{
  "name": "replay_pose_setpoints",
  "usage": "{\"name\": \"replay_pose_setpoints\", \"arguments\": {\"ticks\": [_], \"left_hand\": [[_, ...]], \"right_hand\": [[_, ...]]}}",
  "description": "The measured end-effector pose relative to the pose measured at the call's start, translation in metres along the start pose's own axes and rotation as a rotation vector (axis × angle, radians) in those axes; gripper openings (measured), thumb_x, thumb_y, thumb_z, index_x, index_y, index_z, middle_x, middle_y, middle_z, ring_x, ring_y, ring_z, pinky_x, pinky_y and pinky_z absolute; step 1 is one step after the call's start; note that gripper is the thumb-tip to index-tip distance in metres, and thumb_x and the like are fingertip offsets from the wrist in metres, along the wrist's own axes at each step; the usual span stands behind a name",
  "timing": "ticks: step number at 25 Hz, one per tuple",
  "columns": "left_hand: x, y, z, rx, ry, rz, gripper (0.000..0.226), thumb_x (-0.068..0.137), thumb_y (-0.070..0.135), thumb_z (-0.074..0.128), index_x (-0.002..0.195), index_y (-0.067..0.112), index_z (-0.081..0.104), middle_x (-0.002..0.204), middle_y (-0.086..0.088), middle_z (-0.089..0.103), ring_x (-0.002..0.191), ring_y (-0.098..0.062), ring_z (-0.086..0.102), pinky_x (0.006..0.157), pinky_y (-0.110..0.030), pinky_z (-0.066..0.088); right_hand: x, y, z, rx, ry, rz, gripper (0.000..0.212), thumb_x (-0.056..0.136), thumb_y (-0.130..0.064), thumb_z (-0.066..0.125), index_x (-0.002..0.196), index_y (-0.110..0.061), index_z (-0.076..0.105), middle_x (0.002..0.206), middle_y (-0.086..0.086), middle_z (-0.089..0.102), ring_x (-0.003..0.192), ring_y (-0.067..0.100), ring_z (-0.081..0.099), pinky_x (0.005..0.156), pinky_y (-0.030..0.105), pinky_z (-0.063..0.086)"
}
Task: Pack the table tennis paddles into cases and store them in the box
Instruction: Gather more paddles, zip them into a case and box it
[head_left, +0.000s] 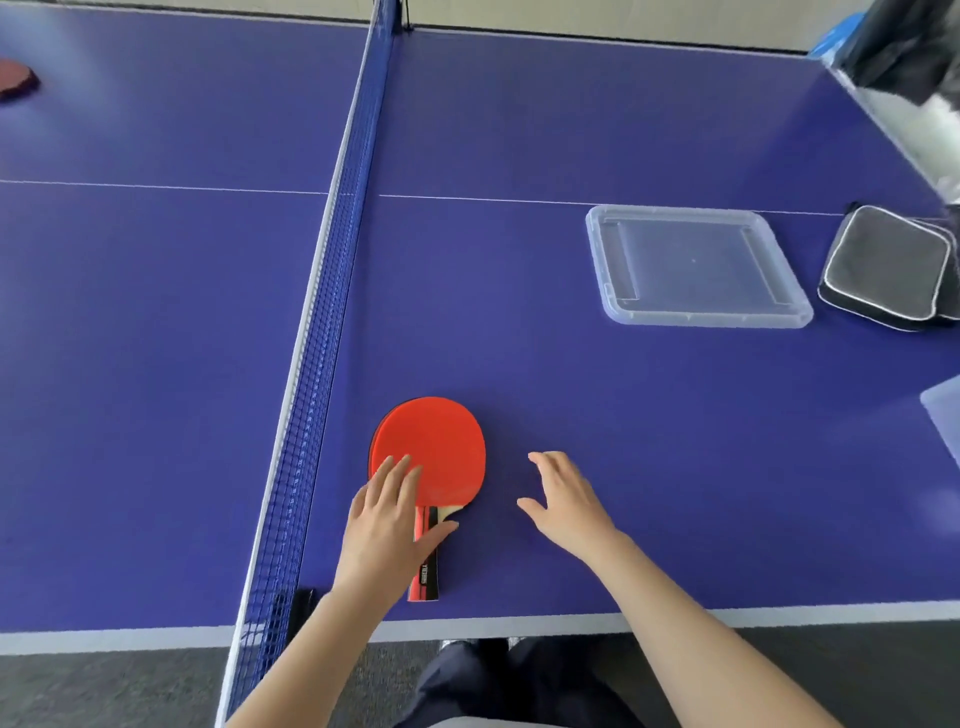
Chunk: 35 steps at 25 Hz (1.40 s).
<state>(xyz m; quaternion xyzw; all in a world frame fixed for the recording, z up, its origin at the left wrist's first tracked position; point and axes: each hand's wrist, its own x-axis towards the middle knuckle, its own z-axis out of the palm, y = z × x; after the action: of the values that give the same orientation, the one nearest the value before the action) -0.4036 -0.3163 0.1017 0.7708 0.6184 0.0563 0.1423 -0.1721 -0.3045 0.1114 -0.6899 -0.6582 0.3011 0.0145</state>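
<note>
We begin pickup: left grip (387, 522) wide, flat on paddle (441, 447); right grip (566, 501) wide, empty. Next: curl round handle (427, 569).

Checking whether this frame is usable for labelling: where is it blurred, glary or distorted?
Head view: the red paddle, left hand and right hand are sharp; the dark object at top right is smeared; pale glare washes the table near the far paddle; the net bends slightly, a wide-angle effect.
</note>
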Motion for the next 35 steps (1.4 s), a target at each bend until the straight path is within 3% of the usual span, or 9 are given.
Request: {"name": "replay_pose_setpoints", "arguments": {"ticks": [2, 4, 6, 16, 27, 35], "left_hand": [[0.022, 0.018, -0.005, 0.091, -0.09, 0.132, 0.083, 0.082, 0.071, 0.031, 0.128, 0.007, 0.058, 0.138, -0.008, 0.055, 0.133, -0.027, 0.047, 0.101, -0.045, 0.044], [0.043, 0.039, -0.008, 0.134, -0.229, 0.238, 0.082, 0.088, 0.068, 0.034, 0.146, 0.01, 0.035, 0.155, -0.005, 0.032, 0.146, -0.024, 0.021, 0.117, -0.042, 0.02], [0.058, 0.062, -0.006, 0.151, -0.343, 0.286, 0.082, 0.091, 0.066, 0.034, 0.152, 0.013, 0.017, 0.16, -0.002, 0.015, 0.149, -0.021, 0.006, 0.12, -0.039, 0.007], [0.064, 0.19, 0.006, 0.345, -0.434, 0.438, 0.08, 0.092, 0.063, 0.039, 0.151, 0.014, 0.018, 0.157, 0.0, 0.023, 0.148, -0.02, 0.012, 0.12, -0.041, 0.009], [-0.012, 0.447, 0.047, 0.301, -0.37, 0.618, 0.08, 0.09, 0.066, 0.038, 0.149, 0.014, 0.022, 0.155, -0.002, 0.029, 0.143, -0.022, 0.024, 0.117, -0.039, 0.019], [-0.024, 0.603, 0.057, 0.249, -0.3, 0.766, 0.081, 0.091, 0.065, 0.039, 0.151, 0.015, 0.019, 0.156, -0.003, 0.027, 0.143, -0.022, 0.026, 0.114, -0.038, 0.022]], "right_hand": [[-0.007, 0.007, -0.011, -0.102, 0.006, -0.011, 0.061, 0.096, -0.033, 0.051, 0.147, -0.013, 0.025, 0.152, 0.005, 0.026, 0.136, 0.022, 0.033, 0.108, 0.035, 0.034], [-0.016, 0.016, -0.02, -0.153, 0.017, 0.01, 0.06, 0.097, -0.033, 0.05, 0.147, -0.013, 0.024, 0.152, 0.005, 0.026, 0.137, 0.022, 0.033, 0.109, 0.035, 0.034], [-0.027, 0.03, -0.029, -0.175, 0.031, 0.06, 0.06, 0.097, -0.034, 0.049, 0.147, -0.013, 0.024, 0.152, 0.006, 0.026, 0.137, 0.023, 0.033, 0.109, 0.036, 0.034], [-0.111, 0.14, -0.066, -0.122, 0.146, 0.314, 0.066, 0.095, -0.045, 0.048, 0.149, -0.015, 0.021, 0.155, 0.006, 0.025, 0.14, 0.024, 0.032, 0.109, 0.036, 0.036], [-0.307, 0.332, -0.102, -0.076, 0.295, 0.503, 0.068, 0.096, -0.046, 0.045, 0.15, -0.014, 0.02, 0.156, 0.006, 0.023, 0.143, 0.024, 0.024, 0.113, 0.04, 0.031], [-0.39, 0.436, -0.139, -0.018, 0.405, 0.651, 0.069, 0.096, -0.046, 0.044, 0.151, -0.014, 0.017, 0.157, 0.007, 0.021, 0.144, 0.024, 0.023, 0.114, 0.038, 0.03]]}}
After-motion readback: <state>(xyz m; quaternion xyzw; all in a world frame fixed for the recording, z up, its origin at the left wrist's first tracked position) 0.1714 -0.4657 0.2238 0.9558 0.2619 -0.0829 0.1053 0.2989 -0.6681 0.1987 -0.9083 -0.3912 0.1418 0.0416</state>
